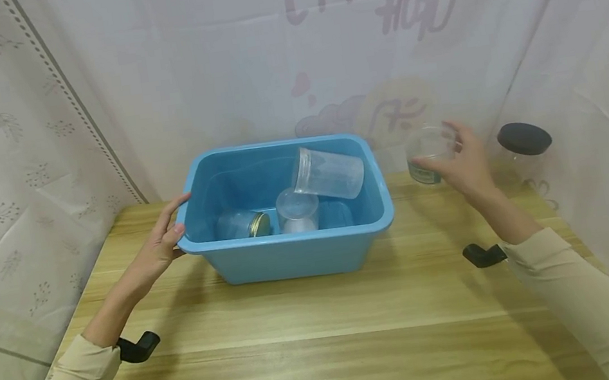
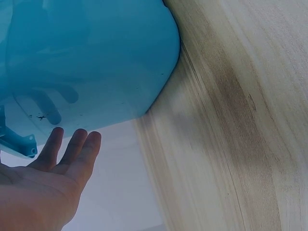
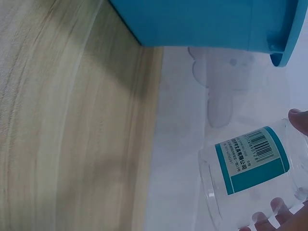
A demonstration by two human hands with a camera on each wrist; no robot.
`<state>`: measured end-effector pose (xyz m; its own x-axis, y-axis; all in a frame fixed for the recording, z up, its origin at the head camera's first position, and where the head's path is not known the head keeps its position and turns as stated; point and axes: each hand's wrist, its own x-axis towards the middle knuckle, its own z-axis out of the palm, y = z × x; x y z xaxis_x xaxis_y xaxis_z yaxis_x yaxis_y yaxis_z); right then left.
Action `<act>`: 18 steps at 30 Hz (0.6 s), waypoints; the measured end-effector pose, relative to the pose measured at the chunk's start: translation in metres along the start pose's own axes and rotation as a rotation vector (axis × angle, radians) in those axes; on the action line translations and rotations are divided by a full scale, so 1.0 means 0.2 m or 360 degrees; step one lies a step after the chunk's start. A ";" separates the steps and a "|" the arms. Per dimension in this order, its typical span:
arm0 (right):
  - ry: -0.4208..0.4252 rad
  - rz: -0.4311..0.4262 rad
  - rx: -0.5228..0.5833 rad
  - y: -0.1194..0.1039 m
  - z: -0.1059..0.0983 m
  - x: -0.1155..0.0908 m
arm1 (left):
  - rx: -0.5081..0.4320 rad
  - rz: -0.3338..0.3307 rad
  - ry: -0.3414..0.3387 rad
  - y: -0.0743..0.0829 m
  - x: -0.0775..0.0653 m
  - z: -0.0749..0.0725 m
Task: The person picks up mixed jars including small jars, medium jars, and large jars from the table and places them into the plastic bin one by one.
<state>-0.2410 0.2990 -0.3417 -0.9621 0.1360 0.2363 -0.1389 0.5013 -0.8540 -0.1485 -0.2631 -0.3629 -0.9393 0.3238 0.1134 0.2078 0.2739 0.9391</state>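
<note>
A blue plastic tub [image 1: 290, 257] stands on the wooden table. My left hand [image 1: 157, 246] holds its left rim, thumb at the top edge; in the left wrist view, other fingers [image 2: 84, 154] reach straight toward the outer wall. Right of the tub, my right hand [image 1: 466, 160] grips a clear jar [image 1: 430, 149] from its right side. A white and teal label [image 3: 252, 159] with a barcode shows on this jar. Inside the tub lie a clear jar with a gold lid [image 1: 259, 224], a clear container [image 1: 298, 210] and a tilted, larger clear container [image 1: 331, 173].
A black round lid [image 1: 524, 138] shows at the far right, apparently on a see-through container. Printed curtains [image 1: 240, 63] hang behind and beside the table [image 1: 305, 359]. Each wrist carries a black mount [image 1: 139, 347].
</note>
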 end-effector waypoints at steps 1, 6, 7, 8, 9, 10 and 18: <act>-0.0005 -0.0004 -0.0003 -0.01 0.00 0.00 | 0.0003 0.0000 0.0001 0.00 0.00 0.00; -0.0007 -0.0034 -0.0022 -0.04 0.01 0.00 | 0.0014 -0.0002 0.0004 0.00 0.00 0.00; -0.0004 -0.0040 -0.0026 -0.05 0.02 0.00 | 0.0012 -0.0003 0.0005 0.00 0.00 0.00; -0.0003 -0.0048 -0.0027 -0.05 0.02 0.00 | 0.0011 -0.0003 0.0005 0.00 0.00 0.00; -0.0004 -0.0050 -0.0030 -0.06 0.02 0.01 | 0.0006 -0.0002 0.0003 0.00 0.00 0.00; -0.0005 -0.0054 -0.0032 -0.06 0.02 0.01 | 0.0004 -0.0003 0.0004 0.00 0.00 0.00; -0.0064 -0.0030 -0.0011 -0.11 0.01 0.01 | -0.0002 -0.0005 -0.0001 -0.01 0.00 0.00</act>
<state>-0.2395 0.2866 -0.3226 -0.9680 0.0923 0.2334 -0.1556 0.5091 -0.8465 -0.1499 -0.2640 -0.3640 -0.9398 0.3236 0.1102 0.2045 0.2738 0.9398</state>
